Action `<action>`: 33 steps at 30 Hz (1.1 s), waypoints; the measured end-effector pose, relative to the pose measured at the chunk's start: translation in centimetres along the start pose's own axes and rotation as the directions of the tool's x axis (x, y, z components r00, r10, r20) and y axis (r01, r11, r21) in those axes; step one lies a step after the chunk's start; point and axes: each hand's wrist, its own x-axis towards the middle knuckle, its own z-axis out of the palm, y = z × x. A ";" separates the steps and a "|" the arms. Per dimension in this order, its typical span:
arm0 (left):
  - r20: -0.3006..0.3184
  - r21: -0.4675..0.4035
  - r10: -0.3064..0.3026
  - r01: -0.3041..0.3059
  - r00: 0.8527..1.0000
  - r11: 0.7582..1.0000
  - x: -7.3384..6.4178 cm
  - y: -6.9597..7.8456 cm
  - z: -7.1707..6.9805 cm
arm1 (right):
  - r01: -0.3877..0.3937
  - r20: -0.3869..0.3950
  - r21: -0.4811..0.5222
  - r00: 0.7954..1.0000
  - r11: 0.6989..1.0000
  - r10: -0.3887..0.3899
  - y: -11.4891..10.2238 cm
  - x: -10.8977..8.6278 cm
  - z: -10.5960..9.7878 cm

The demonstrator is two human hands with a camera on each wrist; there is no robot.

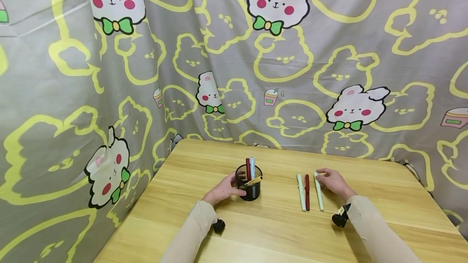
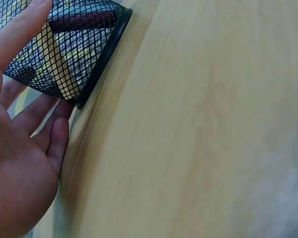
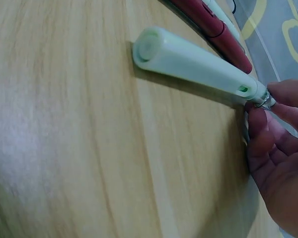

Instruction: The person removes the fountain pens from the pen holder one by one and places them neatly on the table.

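Note:
My left hand grips the black mesh pen holder from its left side, thumb in front and fingers behind. The holder stands on the table with a dark red pen, a light blue pen and a yellow pen in it. Over on the right, my right hand pinches the far end of a pale green pen, which lies along the table. To its left, a dark red pen and another pale green pen lie side by side.
The wooden table reaches back to a grey curtain printed with cartoon animals, which also hangs along the left side. A small black wrist camera sits by the right cuff, and another by the left cuff.

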 end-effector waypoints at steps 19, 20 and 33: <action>0.025 -0.043 0.023 -0.021 0.999 0.999 -0.8 2.3 0.1 | 0.061 -0.033 -0.089 0.997 0.994 -0.064 -0.1 0.5 0.7; 0.024 -0.045 0.020 -0.019 0.999 0.999 -0.8 2.3 0.2 | 0.058 -0.042 -0.094 0.997 0.994 -0.062 -0.1 0.5 0.7; 0.030 -0.040 0.017 -0.016 0.999 0.999 -0.4 1.1 0.1 | 0.069 -0.044 -0.121 0.996 0.990 -0.074 0.0 0.0 0.6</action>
